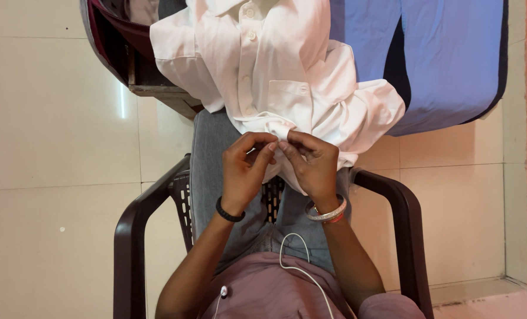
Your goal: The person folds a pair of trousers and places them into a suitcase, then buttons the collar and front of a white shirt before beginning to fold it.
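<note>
Mauve top [275,289], crumpled (perhaps cotton) white shirt [275,77]

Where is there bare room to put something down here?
Bare tiled floor left of the plastic chair and right of its arm. Crowded: the lap, where left hand and right hand pinch the white shirt.

No packages, no labels, no signs, no screens in view

My hands [278,165] pinched a matt white cotton shirt [275,77]; the brown plastic chair [393,201] and floor tiles [51,118] shone glossy.
</note>
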